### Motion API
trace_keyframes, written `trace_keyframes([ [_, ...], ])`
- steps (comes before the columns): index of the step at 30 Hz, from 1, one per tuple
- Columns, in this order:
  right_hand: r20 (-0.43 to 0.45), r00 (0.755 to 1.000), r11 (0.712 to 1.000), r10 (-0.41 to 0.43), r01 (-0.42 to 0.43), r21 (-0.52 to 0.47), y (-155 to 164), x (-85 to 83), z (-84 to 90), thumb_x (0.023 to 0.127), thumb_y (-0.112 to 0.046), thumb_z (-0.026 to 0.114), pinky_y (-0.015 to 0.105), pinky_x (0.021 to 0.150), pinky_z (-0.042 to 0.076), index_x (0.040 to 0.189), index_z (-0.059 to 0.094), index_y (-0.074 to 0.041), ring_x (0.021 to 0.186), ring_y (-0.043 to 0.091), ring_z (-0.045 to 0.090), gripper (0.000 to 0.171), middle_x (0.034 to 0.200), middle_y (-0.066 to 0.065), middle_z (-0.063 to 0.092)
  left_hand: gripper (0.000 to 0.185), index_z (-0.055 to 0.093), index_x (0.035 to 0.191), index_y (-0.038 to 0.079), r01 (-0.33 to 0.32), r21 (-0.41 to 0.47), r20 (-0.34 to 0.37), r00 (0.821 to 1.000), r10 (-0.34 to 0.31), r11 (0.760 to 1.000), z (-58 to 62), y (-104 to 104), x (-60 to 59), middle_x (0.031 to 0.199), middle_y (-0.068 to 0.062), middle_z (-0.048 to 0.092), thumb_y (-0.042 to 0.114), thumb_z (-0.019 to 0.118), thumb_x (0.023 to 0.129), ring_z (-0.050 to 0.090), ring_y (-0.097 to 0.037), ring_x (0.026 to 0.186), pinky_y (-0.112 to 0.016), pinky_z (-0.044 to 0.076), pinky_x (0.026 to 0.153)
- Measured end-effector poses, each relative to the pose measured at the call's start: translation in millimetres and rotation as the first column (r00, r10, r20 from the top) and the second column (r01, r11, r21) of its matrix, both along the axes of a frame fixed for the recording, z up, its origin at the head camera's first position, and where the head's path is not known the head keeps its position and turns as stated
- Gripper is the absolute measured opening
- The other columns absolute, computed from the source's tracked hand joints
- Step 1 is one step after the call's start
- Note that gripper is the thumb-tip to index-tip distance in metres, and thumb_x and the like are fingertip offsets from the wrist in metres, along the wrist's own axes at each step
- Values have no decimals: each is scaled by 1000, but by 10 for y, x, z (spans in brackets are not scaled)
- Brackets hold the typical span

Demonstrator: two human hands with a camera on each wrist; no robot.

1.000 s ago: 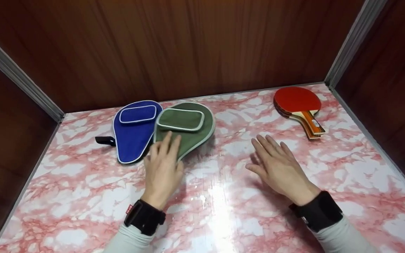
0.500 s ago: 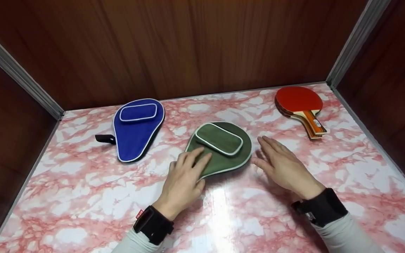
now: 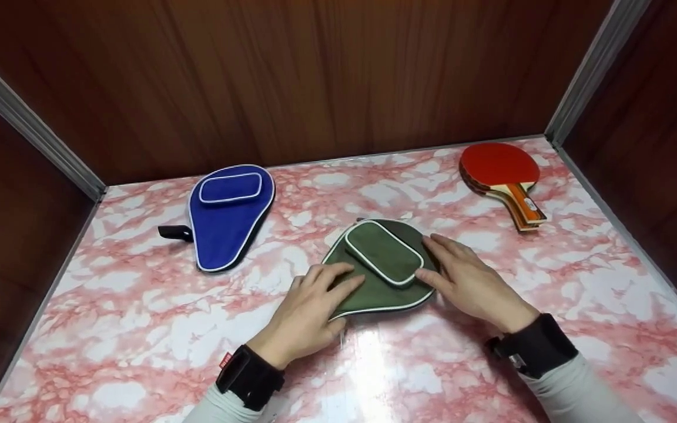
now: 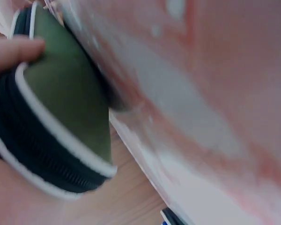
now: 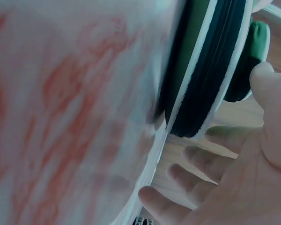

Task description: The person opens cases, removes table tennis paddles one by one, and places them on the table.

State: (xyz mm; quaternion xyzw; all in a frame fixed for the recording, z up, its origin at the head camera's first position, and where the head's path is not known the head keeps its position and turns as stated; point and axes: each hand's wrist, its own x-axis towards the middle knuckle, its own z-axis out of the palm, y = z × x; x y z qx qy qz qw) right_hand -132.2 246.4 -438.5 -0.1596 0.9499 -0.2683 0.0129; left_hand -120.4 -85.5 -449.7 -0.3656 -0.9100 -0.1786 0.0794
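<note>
A green table tennis paddle case (image 3: 368,296) with white piping and a raised pocket lies at an angle in the middle of the table. My left hand (image 3: 306,317) holds its narrow end, fingers on top and thumb by the near edge. In the left wrist view, a finger lies on the green cloth (image 4: 70,93) above the dark zipped side. My right hand (image 3: 479,291) is at the rounded end, thumb by the pocket corner. Its fingers look extended and spread in the right wrist view, beside the zipped side (image 5: 206,75). The case's underside is hidden.
A blue paddle case (image 3: 227,223) lies at the back left, with a black piece (image 3: 175,232) sticking out beside it. Stacked paddles, the top one red (image 3: 500,163), lie at the back right. Brown panels (image 3: 315,82) enclose the marbled pink table (image 3: 109,329).
My left hand has brought the green case from beside the blue one rightward and nearer, turning it. My right hand has shifted slightly and now meets its rounded end.
</note>
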Motion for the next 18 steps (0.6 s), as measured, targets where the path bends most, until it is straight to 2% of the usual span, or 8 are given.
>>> trace_keyframes([
  [5, 55, 998, 1000, 1, 0, -8, -16, -8, 8, 110, -65, 53, 69, 123, 32, 170, 43, -9, 159, 47, 34, 82, 174, 24, 37, 73, 65, 156, 20, 51, 33, 89, 995, -53, 998, 24, -69, -54, 163, -5, 51, 8, 83, 86, 45, -27, 150, -56, 46, 108],
  [11, 76, 997, 999, -19, 22, -39, -62, -68, 6, 111, -63, 53, 69, 123, 32, 168, 47, -10, 157, 46, 38, 79, 170, 25, 41, 73, 72, 144, 23, 72, 90, 239, 967, -91, 993, 63, -102, -147, 165, -2, 50, -1, 78, 76, 41, -26, 153, -57, 40, 116],
  [14, 75, 997, 998, -27, 31, -53, -97, -150, 9, 110, -62, 57, 67, 123, 33, 167, 49, -8, 155, 46, 42, 79, 168, 25, 44, 73, 73, 140, 23, 63, 77, 252, 964, -80, 995, 102, -97, -200, 166, -1, 50, -6, 77, 73, 41, -27, 155, -59, 34, 122],
  [18, 87, 996, 998, -1, 7, -66, -146, -345, 20, 109, -56, 64, 64, 124, 34, 165, 49, -4, 153, 46, 44, 78, 165, 27, 46, 75, 73, 136, 23, 37, 10, 204, 978, -38, 999, 148, -59, -249, 164, -2, 53, -12, 74, 70, 45, -30, 152, -72, 24, 124],
])
